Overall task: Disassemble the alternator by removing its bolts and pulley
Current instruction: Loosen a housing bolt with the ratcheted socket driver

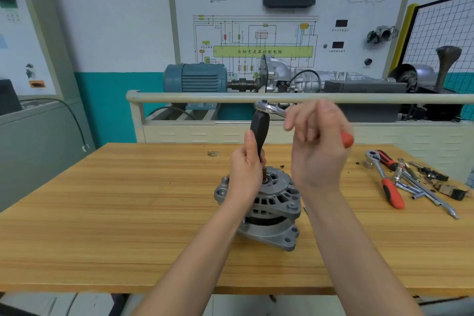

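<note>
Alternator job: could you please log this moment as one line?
alternator upright on bench | left hand grips black socket on shaft | right hand holds ratchet | spare ratchet right

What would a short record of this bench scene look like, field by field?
workpiece: alternator, standing on the wooden table
left hand: grips an upright black tool over the alternator's centre
right hand: around a red-handled ratchet atop that tool
spare tools: second ratchet and metal bits lying on the table's right side
background: training board, blue motor
</note>
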`<state>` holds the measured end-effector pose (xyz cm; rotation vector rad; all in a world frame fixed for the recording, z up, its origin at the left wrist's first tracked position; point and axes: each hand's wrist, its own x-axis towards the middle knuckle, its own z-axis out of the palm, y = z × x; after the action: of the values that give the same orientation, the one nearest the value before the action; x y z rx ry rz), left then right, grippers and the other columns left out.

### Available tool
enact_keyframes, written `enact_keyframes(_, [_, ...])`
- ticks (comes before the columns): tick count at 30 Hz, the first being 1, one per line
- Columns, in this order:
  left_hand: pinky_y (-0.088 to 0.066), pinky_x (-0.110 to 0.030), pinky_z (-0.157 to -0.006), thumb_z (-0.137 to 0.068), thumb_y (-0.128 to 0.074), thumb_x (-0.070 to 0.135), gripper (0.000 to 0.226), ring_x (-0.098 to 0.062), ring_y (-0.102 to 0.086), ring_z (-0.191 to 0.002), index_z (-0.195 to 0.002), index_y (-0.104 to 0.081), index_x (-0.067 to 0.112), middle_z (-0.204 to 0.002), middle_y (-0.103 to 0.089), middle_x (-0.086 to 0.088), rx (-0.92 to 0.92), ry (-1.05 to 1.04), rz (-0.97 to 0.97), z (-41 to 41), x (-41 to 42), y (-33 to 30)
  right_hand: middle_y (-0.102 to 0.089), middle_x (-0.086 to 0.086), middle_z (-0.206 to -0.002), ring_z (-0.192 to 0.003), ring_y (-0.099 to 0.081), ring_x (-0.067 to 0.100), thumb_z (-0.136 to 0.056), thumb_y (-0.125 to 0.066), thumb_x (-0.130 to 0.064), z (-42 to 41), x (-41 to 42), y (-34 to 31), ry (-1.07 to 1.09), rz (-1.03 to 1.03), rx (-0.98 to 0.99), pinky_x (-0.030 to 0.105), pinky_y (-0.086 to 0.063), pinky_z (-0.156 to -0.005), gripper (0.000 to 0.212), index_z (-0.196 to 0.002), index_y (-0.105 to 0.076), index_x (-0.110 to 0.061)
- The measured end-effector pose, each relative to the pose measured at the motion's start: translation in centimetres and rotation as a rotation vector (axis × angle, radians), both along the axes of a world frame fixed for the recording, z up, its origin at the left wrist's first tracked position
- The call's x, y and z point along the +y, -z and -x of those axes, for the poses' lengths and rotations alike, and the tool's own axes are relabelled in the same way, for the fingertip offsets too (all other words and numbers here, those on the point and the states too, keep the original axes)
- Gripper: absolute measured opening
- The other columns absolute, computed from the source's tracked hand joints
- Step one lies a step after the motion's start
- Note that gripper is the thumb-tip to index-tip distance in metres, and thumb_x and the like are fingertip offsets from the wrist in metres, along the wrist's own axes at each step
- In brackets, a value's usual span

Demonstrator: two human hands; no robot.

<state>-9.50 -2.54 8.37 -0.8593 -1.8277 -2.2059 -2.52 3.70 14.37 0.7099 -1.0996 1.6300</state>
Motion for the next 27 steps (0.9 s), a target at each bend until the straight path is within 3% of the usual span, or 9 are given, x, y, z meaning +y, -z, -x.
enact_keyframes(3, [-0.027,-0.018,-0.041,-0.097,-0.022,0.052,0.056,-0.004,-0.033,-0.04,-0.058,-0.042,0.017,-0.044,-0.039,0.01,0.008,-0.007,0.002,0.0,0.2,0.3,-0.034,0.003,-0.047,-0.049,-0.033,0.023,-0.086,-0.047,-0.013,0.3,-0.8,0.0,0.081,-0.086,0.074,0.033,-0.043,-0.067,0.037,-0.051,-0.047,-0.026])
enact_keyframes(6, [-0.037,-0.018,-0.044,-0.102,-0.024,0.045,0.057,-0.006,-0.042,-0.042,-0.059,-0.046,0.014,-0.049,-0.047,0.007,-0.024,0.111,0.054,0.3,-0.3,-0.3,-0.031,0.0,-0.044,-0.047,-0.03,0.018,-0.087,-0.041,-0.003,-0.1,-0.4,-0.3,-0.043,-0.018,0.082,0.034,-0.04,-0.063,0.046,-0.046,-0.039,-0.025])
enact_keyframes(9, [-0.053,-0.025,-0.066,-0.089,-0.059,0.039,0.034,-0.01,-0.059,-0.059,-0.064,-0.058,0.015,-0.058,-0.06,0.004,0.048,0.232,0.108,0.4,-1.0,-2.3,-0.03,-0.003,-0.039,-0.044,-0.03,0.014,-0.085,-0.035,-0.008,-0.2,0.1,-0.5,-0.276,0.15,0.047,0.031,-0.036,-0.06,0.047,-0.04,-0.036,-0.021])
enact_keyframes(10, [-0.053,-0.028,-0.064,-0.081,-0.066,0.031,0.023,-0.013,-0.058,-0.057,-0.063,-0.061,0.018,-0.057,-0.059,0.004,0.072,0.286,0.103,0.5,-1.1,-2.9,-0.032,-0.004,-0.038,-0.044,-0.03,0.014,-0.085,-0.036,-0.01,-0.1,0.2,-0.5,-0.323,0.178,0.034,0.031,-0.036,-0.06,0.048,-0.038,-0.039,-0.02])
enact_keyframes(12, [-0.04,-0.025,-0.045,-0.076,-0.069,0.02,0.028,-0.013,-0.043,-0.041,-0.054,-0.053,0.019,-0.046,-0.044,0.003,0.045,0.396,0.061,0.8,-1.5,-3.6,-0.032,-0.005,-0.037,-0.042,-0.029,0.013,-0.086,-0.036,-0.011,0.0,0.4,-0.6,-0.404,0.209,0.008,0.029,-0.038,-0.059,0.05,-0.037,-0.04,-0.02])
enact_keyframes(15, [-0.019,-0.019,-0.04,-0.08,-0.063,0.019,0.046,-0.012,-0.021,-0.033,-0.046,-0.032,0.02,-0.04,-0.023,0.005,-0.055,0.503,0.062,1.3,-1.9,-3.8,-0.028,-0.004,-0.035,-0.039,-0.027,0.012,-0.085,-0.04,-0.014,0.7,1.5,-1.1,-0.565,0.299,-0.054,0.026,-0.037,-0.053,0.049,-0.036,-0.037,-0.018])
enact_keyframes(23, [-0.017,-0.017,-0.039,-0.086,-0.062,0.016,0.053,-0.01,-0.017,-0.035,-0.047,-0.028,0.024,-0.042,-0.021,0.006,-0.133,0.472,0.136,1.5,-2.0,-4.1,-0.024,-0.005,-0.031,-0.029,-0.025,0.011,-0.086,-0.04,-0.017,4.3,4.0,-2.6,-1.003,0.571,-0.233,0.02,-0.03,-0.04,0.049,-0.038,-0.033,-0.016])
enact_keyframes(27, [-0.018,-0.015,-0.038,-0.092,-0.057,0.011,0.059,-0.009,-0.016,-0.034,-0.043,-0.029,0.027,-0.04,-0.022,0.007,-0.175,0.412,0.124,1.3,-1.7,-4.1,-0.023,-0.005,-0.031,-0.028,-0.022,0.01,-0.086,-0.039,-0.016,4.5,3.7,-3.1,-0.998,0.621,-0.247,0.019,-0.026,-0.038,0.05,-0.037,-0.032,-0.016])
